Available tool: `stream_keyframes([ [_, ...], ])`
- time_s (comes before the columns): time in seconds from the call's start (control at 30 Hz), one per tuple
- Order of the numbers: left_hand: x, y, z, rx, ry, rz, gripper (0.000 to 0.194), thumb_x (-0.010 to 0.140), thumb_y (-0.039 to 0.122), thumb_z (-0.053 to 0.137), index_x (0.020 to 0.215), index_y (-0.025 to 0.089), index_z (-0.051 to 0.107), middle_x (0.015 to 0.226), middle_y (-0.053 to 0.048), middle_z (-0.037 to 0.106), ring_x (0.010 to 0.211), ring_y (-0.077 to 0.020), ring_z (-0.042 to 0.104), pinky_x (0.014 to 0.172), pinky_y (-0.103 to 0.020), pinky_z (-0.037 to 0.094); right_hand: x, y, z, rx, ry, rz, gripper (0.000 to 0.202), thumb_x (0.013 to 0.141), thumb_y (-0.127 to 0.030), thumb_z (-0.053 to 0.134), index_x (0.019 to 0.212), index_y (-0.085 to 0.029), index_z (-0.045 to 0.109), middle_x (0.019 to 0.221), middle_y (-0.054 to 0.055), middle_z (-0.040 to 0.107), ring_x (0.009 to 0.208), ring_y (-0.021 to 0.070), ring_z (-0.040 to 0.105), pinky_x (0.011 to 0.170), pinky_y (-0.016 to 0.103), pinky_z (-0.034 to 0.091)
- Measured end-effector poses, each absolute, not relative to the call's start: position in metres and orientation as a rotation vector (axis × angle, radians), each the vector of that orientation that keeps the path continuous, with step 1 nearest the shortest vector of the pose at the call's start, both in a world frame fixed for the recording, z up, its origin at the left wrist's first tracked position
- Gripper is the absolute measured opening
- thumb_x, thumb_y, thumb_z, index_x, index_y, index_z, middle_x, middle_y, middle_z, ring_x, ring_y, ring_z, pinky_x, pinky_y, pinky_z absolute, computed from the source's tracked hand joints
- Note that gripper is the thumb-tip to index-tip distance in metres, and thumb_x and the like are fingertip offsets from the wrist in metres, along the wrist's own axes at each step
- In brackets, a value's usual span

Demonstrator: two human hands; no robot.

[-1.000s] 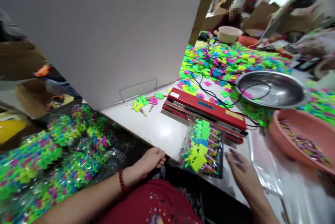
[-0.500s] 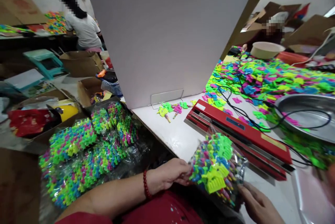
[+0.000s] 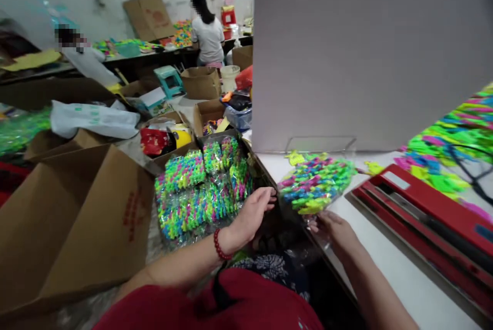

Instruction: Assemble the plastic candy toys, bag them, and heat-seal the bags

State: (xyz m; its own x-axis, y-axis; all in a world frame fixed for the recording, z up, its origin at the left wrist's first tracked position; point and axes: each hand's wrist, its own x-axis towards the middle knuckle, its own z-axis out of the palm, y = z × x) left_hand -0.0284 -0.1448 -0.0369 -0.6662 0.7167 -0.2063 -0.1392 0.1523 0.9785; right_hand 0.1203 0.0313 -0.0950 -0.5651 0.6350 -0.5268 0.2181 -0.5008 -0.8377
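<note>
Toy bag (image 3: pixel 316 183) now 10 o'clock of red sealer (image 3: pixel 431 227), by worktop (image 3: pixel 400 281) edge. Both hands on it ½ sec ago; now 1-handed: R hand (image 3: pixel 333 230) pinches lower plastic, L hand (image 3: pixel 252 214) loosely spread, just beside, 8 o'clock.

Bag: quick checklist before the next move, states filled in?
1. Right hand gripping the bag: ok, fingers at its near edge.
2. Both hands on the bag: not ok; the left hand is open beside it, with no clear grip.
3. Bag mouth sealed: cannot tell.
4. Right hand clear of the sealer: ok, bare tabletop shows between them.
5. Packed bags in sight: ok, they lie to the left of the left hand.
</note>
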Motion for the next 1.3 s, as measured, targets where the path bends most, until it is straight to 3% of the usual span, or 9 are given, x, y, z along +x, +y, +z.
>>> stream_keyframes([
  [0.1, -0.038, -0.159, -0.087, 0.673, 2.14, 1.154, 0.038, 0.101, 0.039, 0.031, 0.115, 0.014, 0.056, 0.114, -0.012, 0.065, 0.1, -0.0187, 0.065, 0.081, -0.028, 0.054, 0.088, 0.054, -0.096, -1.401, -1.471, 2.154, 0.028, 0.063, -0.037, 0.081, 0.067, -0.02, 0.059, 0.063, 0.005, 0.066, 0.058, 0.0196, 0.064, 0.058, 0.031, 0.056],
  [0.2, -0.053, -0.184, -0.137, 0.764, 2.304, 0.757, 0.021, 0.094, 0.026, 0.048, 0.098, 0.011, 0.062, 0.096, -0.014, 0.067, 0.093, -0.026, 0.065, 0.085, -0.039, 0.053, 0.079, 0.065, -0.087, -1.516, -1.733, 2.0, 0.032, 0.071, -0.045, 0.075, 0.067, -0.019, 0.057, 0.057, 0.006, 0.064, 0.047, 0.0158, 0.058, 0.045, 0.026, 0.046],
  [0.33, -0.087, -0.205, -0.177, 1.0, 2.405, 0.561, 0.042, 0.081, 0.0, 0.047, 0.119, 0.014, 0.06, 0.136, -0.02, 0.051, 0.132, -0.0334, 0.042, 0.11, -0.052, 0.033, 0.103, 0.052, -0.069, -1.493, -2.081, 1.707, 0.047, 0.073, -0.065, 0.065, 0.066, -0.018, 0.058, 0.052, 0.003, 0.06, 0.04, 0.0123, 0.045, 0.042, 0.025, 0.035],
  [0.47, -0.129, -0.189, -0.194, 1.318, 2.299, 0.45, 0.06, 0.078, -0.005, 0.045, 0.13, 0.023, 0.056, 0.155, -0.01, 0.033, 0.146, -0.028, 0.02, 0.119, -0.05, 0.015, 0.153, 0.013, -0.057, -1.457, -2.29, 1.592, 0.059, 0.078, -0.076, 0.051, 0.062, -0.02, 0.058, 0.056, 0.002, 0.058, 0.046, 0.0136, 0.045, 0.049, 0.027, 0.038],
  [0.77, -0.18, -0.136, -0.218, 1.608, 2.065, 0.43, 0.012, 0.079, 0.009, 0.058, 0.075, 0.015, 0.066, 0.099, -0.014, 0.065, 0.115, -0.0287, 0.052, 0.106, -0.047, 0.034, 0.234, -0.063, -0.057, -1.478, -2.262, 1.627, 0.056, 0.086, -0.07, 0.049, 0.062, -0.021, 0.039, 0.058, -0.002, 0.041, 0.059, 0.0144, 0.04, 0.055, 0.025, 0.035],
  [0.93, -0.19, -0.145, -0.201, 1.476, 2.136, 0.808, 0.016, 0.087, 0.026, 0.053, 0.076, 0.019, 0.061, 0.083, -0.007, 0.065, 0.087, -0.0212, 0.058, 0.09, -0.036, 0.045, 0.23, -0.075, -0.051, -1.374, -2.376, 1.558, 0.058, 0.088, -0.067, 0.05, 0.059, -0.021, 0.029, 0.057, -0.003, 0.034, 0.054, 0.0121, 0.031, 0.05, 0.026, 0.027],
  [1.07, -0.193, -0.158, -0.158, 1.275, 2.229, 1.216, 0.031, 0.092, 0.045, 0.047, 0.084, 0.019, 0.061, 0.09, -0.008, 0.068, 0.089, -0.0214, 0.062, 0.084, -0.034, 0.049, 0.196, -0.075, -0.043, -0.856, -2.507, 1.478, 0.053, 0.1, -0.052, 0.037, 0.062, -0.019, 0.052, 0.074, 0.003, 0.054, 0.065, 0.0146, 0.052, 0.064, 0.028, 0.044],
  [1.17, -0.185, -0.167, -0.109, 1.192, 2.223, 1.452, 0.036, 0.091, 0.052, 0.05, 0.088, 0.018, 0.061, 0.094, -0.009, 0.07, 0.092, -0.0216, 0.065, 0.085, -0.034, 0.05, 0.166, -0.076, -0.035, -0.626, -2.575, 1.365, 0.036, 0.096, -0.05, 0.053, 0.11, -0.021, 0.069, 0.113, 0.011, 0.061, 0.093, 0.0217, 0.064, 0.085, 0.034, 0.052],
  [1.3, -0.144, -0.173, -0.031, 1.227, 2.048, 1.648, 0.027, 0.091, 0.044, 0.06, 0.085, 0.018, 0.063, 0.088, -0.007, 0.072, 0.088, -0.0203, 0.067, 0.085, -0.033, 0.051, 0.143, -0.082, -0.014, -0.527, -2.646, 1.125, 0.088, 0.075, -0.059, 0.076, 0.149, -0.03, 0.04, 0.157, 0.017, 0.027, 0.113, 0.0336, 0.063, 0.093, 0.045, 0.054],
])
